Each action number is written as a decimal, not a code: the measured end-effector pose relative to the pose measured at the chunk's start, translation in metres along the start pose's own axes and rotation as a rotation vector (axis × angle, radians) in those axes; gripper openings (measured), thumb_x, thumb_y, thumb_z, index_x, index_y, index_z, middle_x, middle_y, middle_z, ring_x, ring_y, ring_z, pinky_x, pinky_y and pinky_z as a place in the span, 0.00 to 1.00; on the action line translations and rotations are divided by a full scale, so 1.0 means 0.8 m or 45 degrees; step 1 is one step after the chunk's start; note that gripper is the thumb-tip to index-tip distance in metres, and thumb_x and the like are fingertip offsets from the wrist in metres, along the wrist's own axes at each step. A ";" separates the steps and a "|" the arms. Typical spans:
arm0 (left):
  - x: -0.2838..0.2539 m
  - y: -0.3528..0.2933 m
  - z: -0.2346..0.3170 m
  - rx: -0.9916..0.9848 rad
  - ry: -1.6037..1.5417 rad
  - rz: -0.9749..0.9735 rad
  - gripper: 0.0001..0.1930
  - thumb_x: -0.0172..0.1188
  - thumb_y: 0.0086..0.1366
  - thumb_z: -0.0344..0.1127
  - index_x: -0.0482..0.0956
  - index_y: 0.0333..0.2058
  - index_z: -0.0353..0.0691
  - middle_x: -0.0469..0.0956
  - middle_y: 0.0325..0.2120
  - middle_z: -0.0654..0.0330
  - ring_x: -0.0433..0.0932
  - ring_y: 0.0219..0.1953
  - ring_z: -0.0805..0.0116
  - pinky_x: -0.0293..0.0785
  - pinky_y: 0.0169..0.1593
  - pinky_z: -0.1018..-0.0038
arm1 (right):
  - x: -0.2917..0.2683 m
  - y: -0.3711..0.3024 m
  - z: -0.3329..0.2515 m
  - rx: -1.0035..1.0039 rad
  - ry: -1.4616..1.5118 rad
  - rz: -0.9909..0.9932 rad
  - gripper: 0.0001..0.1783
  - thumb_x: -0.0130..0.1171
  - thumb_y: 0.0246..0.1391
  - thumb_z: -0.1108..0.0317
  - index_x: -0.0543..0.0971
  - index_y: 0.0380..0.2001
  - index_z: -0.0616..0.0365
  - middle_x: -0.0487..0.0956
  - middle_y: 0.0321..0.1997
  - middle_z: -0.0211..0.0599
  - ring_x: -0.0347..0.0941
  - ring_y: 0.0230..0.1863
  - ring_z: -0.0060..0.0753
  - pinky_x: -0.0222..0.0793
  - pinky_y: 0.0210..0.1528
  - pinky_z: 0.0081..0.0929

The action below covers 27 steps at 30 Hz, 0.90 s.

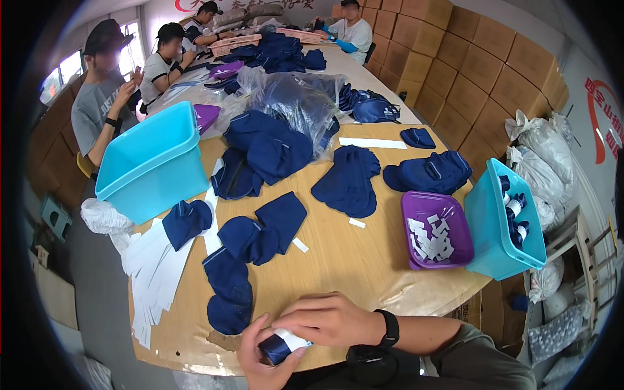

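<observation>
At the table's near edge, my left hand (257, 361) grips a rolled navy cloth cap (275, 350) from the left and below. A white paper strip (292, 337) goes around the roll. My right hand (331, 322) lies over the roll from the right, its fingers closed on the strip and partly hiding it. Just beyond my hands, flattened navy caps (229, 311) lie on the wooden table (325, 266). A purple basket (437, 261) to the right holds small white labels (430, 240). Beside it, a teal bin (513, 257) contains several navy rolls with white bands (515, 207).
Another teal bin (146, 179) stands at the left, near a fan of white paper strips (153, 279). Farther off are a clear plastic bag (292, 97) of navy caps and pink baskets (235, 44). Several people sit around the far table. Cardboard boxes (468, 78) line the right wall.
</observation>
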<state>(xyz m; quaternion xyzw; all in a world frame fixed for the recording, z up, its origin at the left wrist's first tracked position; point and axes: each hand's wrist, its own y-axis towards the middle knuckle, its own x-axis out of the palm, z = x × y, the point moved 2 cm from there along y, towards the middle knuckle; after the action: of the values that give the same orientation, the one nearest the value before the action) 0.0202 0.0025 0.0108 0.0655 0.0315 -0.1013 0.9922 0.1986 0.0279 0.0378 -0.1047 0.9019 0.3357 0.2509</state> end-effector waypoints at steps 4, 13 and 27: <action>-0.002 -0.002 -0.008 -0.012 -0.021 -0.009 0.40 0.75 0.47 0.21 0.67 0.60 0.31 0.77 0.44 0.55 0.78 0.46 0.67 0.74 0.52 0.73 | -0.010 0.003 -0.011 0.040 0.119 -0.149 0.20 0.62 0.50 0.75 0.81 0.49 0.54 0.77 0.37 0.35 0.75 0.35 0.40 0.73 0.36 0.35; 0.005 -0.003 -0.002 -0.076 -0.071 -0.081 0.38 0.75 0.48 0.23 0.70 0.59 0.32 0.79 0.43 0.54 0.79 0.44 0.69 0.74 0.50 0.74 | -0.009 0.005 0.002 0.104 0.161 -0.319 0.14 0.59 0.52 0.76 0.82 0.42 0.53 0.76 0.34 0.31 0.74 0.34 0.37 0.73 0.37 0.31; 0.000 -0.001 -0.010 0.101 0.061 -0.139 0.28 0.75 0.51 0.25 0.75 0.52 0.30 0.80 0.44 0.53 0.79 0.45 0.67 0.75 0.51 0.72 | -0.024 0.010 0.003 -0.023 0.091 -0.307 0.08 0.69 0.51 0.72 0.86 0.37 0.56 0.83 0.35 0.33 0.80 0.34 0.32 0.78 0.34 0.24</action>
<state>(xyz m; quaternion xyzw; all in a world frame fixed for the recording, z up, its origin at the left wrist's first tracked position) 0.0200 0.0027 0.0024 0.1053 0.0548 -0.1550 0.9808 0.2135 0.0356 0.0507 -0.2268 0.8880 0.3073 0.2562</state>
